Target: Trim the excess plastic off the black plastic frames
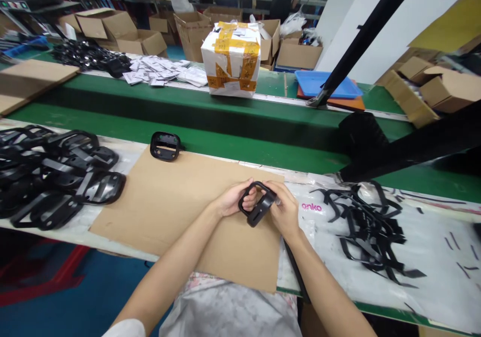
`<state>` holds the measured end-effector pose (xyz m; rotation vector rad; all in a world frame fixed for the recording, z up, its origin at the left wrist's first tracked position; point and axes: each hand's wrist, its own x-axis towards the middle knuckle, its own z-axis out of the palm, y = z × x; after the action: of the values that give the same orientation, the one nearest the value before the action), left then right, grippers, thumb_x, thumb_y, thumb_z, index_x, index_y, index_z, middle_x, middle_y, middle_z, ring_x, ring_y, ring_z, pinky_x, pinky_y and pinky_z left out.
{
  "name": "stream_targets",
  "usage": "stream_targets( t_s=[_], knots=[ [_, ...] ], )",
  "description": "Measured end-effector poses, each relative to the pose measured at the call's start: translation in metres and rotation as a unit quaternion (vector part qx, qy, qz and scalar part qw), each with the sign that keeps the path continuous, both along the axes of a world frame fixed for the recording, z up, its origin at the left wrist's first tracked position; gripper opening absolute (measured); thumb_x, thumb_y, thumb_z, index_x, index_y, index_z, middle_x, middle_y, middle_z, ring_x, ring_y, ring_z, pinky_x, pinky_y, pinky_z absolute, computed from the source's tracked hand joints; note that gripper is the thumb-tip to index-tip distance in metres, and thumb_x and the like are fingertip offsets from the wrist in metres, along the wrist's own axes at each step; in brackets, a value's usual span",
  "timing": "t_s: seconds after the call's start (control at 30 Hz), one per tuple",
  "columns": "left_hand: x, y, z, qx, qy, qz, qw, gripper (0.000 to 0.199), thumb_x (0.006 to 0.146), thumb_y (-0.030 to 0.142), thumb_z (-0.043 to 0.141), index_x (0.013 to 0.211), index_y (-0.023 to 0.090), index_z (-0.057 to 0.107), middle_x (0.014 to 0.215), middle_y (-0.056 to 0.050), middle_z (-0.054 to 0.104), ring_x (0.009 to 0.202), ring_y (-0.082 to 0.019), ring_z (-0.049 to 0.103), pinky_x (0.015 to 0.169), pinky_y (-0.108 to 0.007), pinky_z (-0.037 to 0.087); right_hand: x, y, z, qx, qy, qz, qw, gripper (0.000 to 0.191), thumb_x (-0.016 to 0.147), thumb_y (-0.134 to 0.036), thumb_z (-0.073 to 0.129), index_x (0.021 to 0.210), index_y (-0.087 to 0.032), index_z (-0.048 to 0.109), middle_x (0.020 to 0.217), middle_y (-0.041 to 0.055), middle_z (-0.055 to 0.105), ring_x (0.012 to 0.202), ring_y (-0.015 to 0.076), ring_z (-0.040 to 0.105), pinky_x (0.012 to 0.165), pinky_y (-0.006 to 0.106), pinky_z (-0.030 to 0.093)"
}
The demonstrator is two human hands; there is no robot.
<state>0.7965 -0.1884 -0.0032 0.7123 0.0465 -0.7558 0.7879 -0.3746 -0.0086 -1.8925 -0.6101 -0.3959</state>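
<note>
Above the cardboard sheet (173,201), both my hands grip one black plastic frame (259,211) that has a rounded loop and a flat slotted base. My left hand (235,198) has its fingers wrapped around the loop's left side. On the other side, my right hand (284,209) is closed at the frame's upper right edge; its fingertips are partly hidden. A similar black plastic part (165,146) lies alone at the sheet's far left corner. To the right of my right hand is a tangled pile of thin black strips (372,226).
Many black frames (56,176) are heaped at the left. Behind the green conveyor belt (210,126) stand a taped white box (231,61), a pile of white packets (158,70) and a blue tray (326,85). A black post (361,48) slants up at the right.
</note>
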Motion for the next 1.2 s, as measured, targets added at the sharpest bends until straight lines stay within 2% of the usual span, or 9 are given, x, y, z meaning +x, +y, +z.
stream_targets(
  t_s=[0.17, 0.27, 0.37, 0.53, 0.67, 0.87, 1.1, 1.2],
  knots=[
    [0.002, 0.004, 0.000, 0.001, -0.005, -0.008, 1.000, 0.045, 0.098, 0.052, 0.055, 0.070, 0.017, 0.049, 0.052, 0.004, 0.039, 0.046, -0.009, 0.036, 0.047, -0.020, 0.034, -0.001, -0.001, -0.003, -0.008, 0.040, 0.006, 0.999, 0.037, 0.099, -0.012, 0.061, 0.129, -0.030, 0.069, 0.120, 0.0042, 0.076, 0.107, 0.0220, 0.073, 0.094, 0.036, 0.059],
    [0.002, 0.006, 0.002, 0.008, -0.033, 0.001, 0.999, 0.044, 0.093, 0.053, 0.064, 0.070, 0.016, 0.053, 0.055, 0.002, 0.045, 0.048, -0.009, 0.041, 0.047, -0.020, 0.033, -0.002, 0.000, -0.003, 0.005, 0.067, -0.003, 0.998, 0.027, 0.101, -0.021, 0.063, 0.127, -0.028, 0.070, 0.117, 0.0050, 0.077, 0.104, 0.0226, 0.076, 0.092, 0.035, 0.061],
    [0.000, 0.007, 0.005, 0.023, -0.059, 0.028, 0.998, 0.041, 0.085, 0.050, 0.075, 0.076, 0.013, 0.059, 0.063, 0.001, 0.051, 0.053, -0.010, 0.047, 0.050, -0.021, 0.035, -0.003, 0.002, 0.001, 0.025, 0.091, -0.010, 0.995, 0.026, 0.102, -0.027, 0.063, 0.128, -0.026, 0.068, 0.117, 0.0060, 0.078, 0.103, 0.0229, 0.077, 0.091, 0.036, 0.063],
    [-0.002, 0.008, 0.007, 0.048, -0.063, 0.046, 0.996, 0.046, 0.078, 0.052, 0.083, 0.073, 0.012, 0.060, 0.063, 0.001, 0.051, 0.053, -0.008, 0.046, 0.051, -0.021, 0.034, -0.003, 0.002, 0.006, 0.020, 0.041, -0.032, 0.998, 0.026, 0.100, -0.025, 0.066, 0.125, -0.027, 0.069, 0.123, 0.0066, 0.076, 0.112, 0.0240, 0.074, 0.098, 0.038, 0.061],
    [-0.002, 0.006, 0.008, 0.074, -0.051, 0.051, 0.995, 0.048, 0.072, 0.052, 0.088, 0.072, 0.012, 0.061, 0.065, 0.001, 0.053, 0.053, -0.008, 0.047, 0.050, -0.021, 0.035, -0.001, -0.003, 0.005, 0.011, 0.028, -0.037, 0.999, 0.020, 0.098, -0.024, 0.069, 0.118, -0.026, 0.072, 0.111, 0.0055, 0.079, 0.099, 0.0237, 0.077, 0.090, 0.037, 0.063],
    [-0.002, 0.009, 0.009, 0.106, -0.076, 0.061, 0.990, 0.049, 0.075, 0.055, 0.084, 0.072, 0.012, 0.060, 0.061, 0.001, 0.052, 0.049, -0.007, 0.045, 0.046, -0.020, 0.032, 0.000, -0.007, 0.007, -0.022, 0.053, 0.014, 0.998, 0.022, 0.101, -0.022, 0.062, 0.122, -0.026, 0.069, 0.114, 0.0043, 0.079, 0.099, 0.0207, 0.077, 0.089, 0.031, 0.062],
    [-0.003, 0.006, 0.009, 0.090, -0.118, 0.031, 0.988, 0.052, 0.079, 0.061, 0.079, 0.076, 0.015, 0.057, 0.059, 0.004, 0.049, 0.045, -0.006, 0.041, 0.043, -0.020, 0.031, -0.004, -0.007, 0.011, -0.010, 0.051, -0.004, 0.999, 0.017, 0.100, -0.021, 0.063, 0.116, -0.025, 0.069, 0.107, 0.0032, 0.079, 0.090, 0.0186, 0.077, 0.081, 0.027, 0.061],
    [-0.002, 0.004, 0.008, 0.103, -0.109, 0.047, 0.988, 0.052, 0.080, 0.064, 0.077, 0.076, 0.016, 0.057, 0.054, 0.005, 0.047, 0.043, -0.006, 0.040, 0.041, -0.019, 0.030, 0.001, -0.006, 0.011, 0.008, 0.061, -0.004, 0.998, 0.014, 0.100, -0.022, 0.064, 0.112, -0.024, 0.070, 0.102, 0.0028, 0.079, 0.087, 0.0187, 0.077, 0.078, 0.027, 0.060]
  ],
)
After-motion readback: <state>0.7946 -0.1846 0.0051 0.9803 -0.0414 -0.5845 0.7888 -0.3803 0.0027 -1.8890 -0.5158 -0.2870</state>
